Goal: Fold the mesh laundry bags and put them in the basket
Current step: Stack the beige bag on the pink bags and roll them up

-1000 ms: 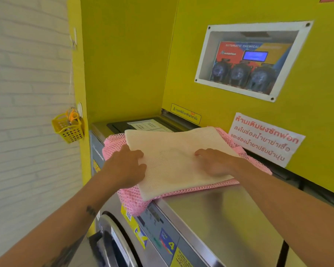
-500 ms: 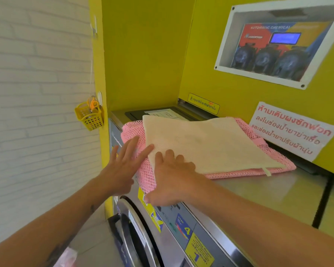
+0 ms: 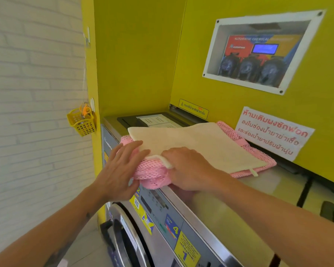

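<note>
Head view, cream fine-mesh laundry bag (image 3: 197, 143) stacked on pink coarse-mesh laundry bag (image 3: 152, 170) atop steel washing machine (image 3: 229, 199), left hand (image 3: 120, 170) flat, fingers spread on stack's near-left edge, right hand (image 3: 189, 168) gripping both bags' front corner.

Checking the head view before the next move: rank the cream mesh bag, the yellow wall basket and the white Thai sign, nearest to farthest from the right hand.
1. cream mesh bag: touching the right hand, on top of the pink bag.
2. yellow wall basket: left, on the wall.
3. white Thai sign: back right wall; too close to the basket to call firmly.
</note>
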`<state>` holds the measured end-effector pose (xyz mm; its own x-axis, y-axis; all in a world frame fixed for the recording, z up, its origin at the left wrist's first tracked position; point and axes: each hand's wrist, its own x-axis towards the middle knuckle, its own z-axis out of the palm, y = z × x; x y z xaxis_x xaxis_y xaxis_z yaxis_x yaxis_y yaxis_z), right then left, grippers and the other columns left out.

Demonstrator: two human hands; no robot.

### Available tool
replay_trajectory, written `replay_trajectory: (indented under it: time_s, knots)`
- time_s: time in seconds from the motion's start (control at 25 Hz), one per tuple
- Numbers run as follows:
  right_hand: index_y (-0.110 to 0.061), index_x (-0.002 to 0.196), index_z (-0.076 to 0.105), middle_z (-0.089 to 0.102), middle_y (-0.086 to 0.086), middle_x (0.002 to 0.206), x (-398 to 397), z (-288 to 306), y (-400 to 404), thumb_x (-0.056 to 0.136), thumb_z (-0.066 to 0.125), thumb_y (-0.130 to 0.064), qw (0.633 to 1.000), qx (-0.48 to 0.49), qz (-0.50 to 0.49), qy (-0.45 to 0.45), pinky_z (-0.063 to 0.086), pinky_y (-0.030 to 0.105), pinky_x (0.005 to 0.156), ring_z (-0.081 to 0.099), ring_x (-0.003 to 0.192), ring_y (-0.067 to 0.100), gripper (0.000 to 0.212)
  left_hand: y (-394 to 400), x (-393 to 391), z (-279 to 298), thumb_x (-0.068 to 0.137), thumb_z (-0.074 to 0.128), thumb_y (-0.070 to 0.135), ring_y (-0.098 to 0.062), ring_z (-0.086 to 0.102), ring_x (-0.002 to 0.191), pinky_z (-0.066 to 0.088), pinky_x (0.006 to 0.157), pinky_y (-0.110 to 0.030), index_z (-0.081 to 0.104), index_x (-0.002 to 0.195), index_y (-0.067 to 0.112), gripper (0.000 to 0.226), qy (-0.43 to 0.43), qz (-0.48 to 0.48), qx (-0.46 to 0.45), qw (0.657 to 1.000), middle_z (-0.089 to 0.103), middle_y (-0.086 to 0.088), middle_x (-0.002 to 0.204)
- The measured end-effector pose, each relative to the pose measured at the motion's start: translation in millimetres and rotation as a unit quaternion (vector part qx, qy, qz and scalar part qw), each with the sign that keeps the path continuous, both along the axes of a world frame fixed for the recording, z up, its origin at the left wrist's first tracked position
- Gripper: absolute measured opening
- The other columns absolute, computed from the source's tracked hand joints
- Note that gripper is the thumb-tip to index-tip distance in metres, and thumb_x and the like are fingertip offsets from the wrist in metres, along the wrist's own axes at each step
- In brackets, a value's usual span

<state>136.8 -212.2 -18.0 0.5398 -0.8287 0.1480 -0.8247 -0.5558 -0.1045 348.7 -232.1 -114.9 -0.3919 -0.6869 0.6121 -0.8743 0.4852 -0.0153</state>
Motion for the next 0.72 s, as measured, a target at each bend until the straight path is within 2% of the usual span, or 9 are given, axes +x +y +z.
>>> replay_trajectory:
  time_s: [0.12,0.24,0.36,0.44,0.48,0.52,0.6,0.64,0.72]
  knots:
    - [-0.025,0.089,0.069,0.071,-0.007,0.088,-48.8,16.0,9.0,0.078,0.060,-0.010,0.989,0.102,-0.029,-0.100,0.053,0.041,0.070,0.065,0.082,0.015,0.021,21.7,-16.7,-1.4,0.071,0.064,0.051,-0.037,0.020,0.147,0.015,0.116,-0.063,0.018,0.151,0.027,0.095,-0.036,-0.022,0.005,0.999,0.024,-0.018,0.158]
    - [-0.032,0.084,0.071,0.073,-0.010,0.085,-91.2,28.2,31.8,0.082,0.053,0.000,0.984,0.132,-0.031,-0.113,0.050,0.035,0.073,0.065,0.081,0.009,0.037,37.5,-47.1,5.2,0.061,0.073,0.049,-0.037,0.013,0.148,0.013,0.115,-0.066,0.009,0.152,0.028,0.113,-0.083,-0.002,0.010,0.997,0.017,-0.018,0.160]
    - [-0.035,0.078,0.067,0.070,-0.009,0.081,-130.0,28.5,61.3,0.084,0.056,-0.003,0.984,0.150,-0.026,-0.088,0.048,0.034,0.070,0.062,0.076,0.008,0.035,61.5,-79.1,9.5,0.054,0.080,0.039,-0.031,0.030,0.143,0.016,0.114,-0.066,0.012,0.152,0.030,0.120,-0.126,-0.001,0.037,0.991,0.035,-0.010,0.151]
    - [-0.029,0.098,0.069,0.070,-0.009,0.098,-148.6,26.4,83.7,0.084,0.064,-0.018,0.984,0.176,-0.017,-0.017,0.051,0.036,0.080,0.062,0.090,0.012,0.019,79.5,-91.2,12.4,0.052,0.083,0.033,-0.023,0.052,0.128,0.027,0.111,-0.063,0.030,0.145,0.032,0.107,-0.129,-0.012,0.045,0.991,0.054,-0.001,0.135]
    - [-0.029,0.115,0.064,0.066,-0.010,0.113,-153.6,27.2,97.2,0.083,0.068,-0.029,0.979,0.201,-0.018,0.019,0.049,0.035,0.088,0.060,0.102,0.013,0.033,87.7,-95.9,15.9,0.053,0.083,0.033,-0.021,0.060,0.118,0.033,0.108,-0.060,0.042,0.136,0.033,0.093,-0.119,-0.019,0.035,0.992,0.060,0.002,0.125]
    - [-0.031,0.134,0.052,0.057,-0.011,0.131,-158.5,27.8,111.5,0.080,0.071,-0.042,0.972,0.231,-0.016,0.038,0.045,0.034,0.098,0.054,0.116,0.014,0.059,97.0,-102.9,21.5,0.056,0.082,0.034,-0.021,0.065,0.107,0.038,0.105,-0.057,0.050,0.126,0.034,0.077,-0.110,-0.023,0.018,0.994,0.064,0.003,0.115]
    - [-0.034,0.153,0.013,0.033,-0.006,0.151,-159.2,24.7,138.7,0.069,0.074,-0.062,0.962,0.266,-0.022,0.064,0.035,0.039,0.112,0.038,0.135,0.019,0.108,113.5,-114.6,32.1,0.062,0.077,0.034,-0.021,0.069,0.089,0.043,0.097,-0.050,0.058,0.113,0.033,0.054,-0.103,-0.023,-0.015,0.994,0.067,0.006,0.100]
    - [-0.039,0.152,0.001,0.027,-0.002,0.151,-156.6,18.6,152.6,0.066,0.074,-0.065,0.965,0.247,-0.020,0.083,0.034,0.044,0.112,0.035,0.136,0.023,0.116,123.7,-120.2,37.5,0.064,0.076,0.033,-0.020,0.069,0.083,0.045,0.093,-0.047,0.060,0.110,0.032,0.049,-0.110,-0.020,-0.020,0.993,0.067,0.007,0.094]
    - [-0.042,0.148,-0.001,0.031,0.005,0.142,-152.5,-1.8,177.5,0.068,0.073,-0.059,0.982,0.145,-0.026,0.121,0.038,0.053,0.104,0.039,0.129,0.032,0.110,145.6,-128.5,45.6,0.063,0.076,0.034,-0.018,0.068,0.075,0.049,0.086,-0.041,0.061,0.106,0.032,0.045,-0.138,-0.016,-0.006,0.990,0.066,0.010,0.086]
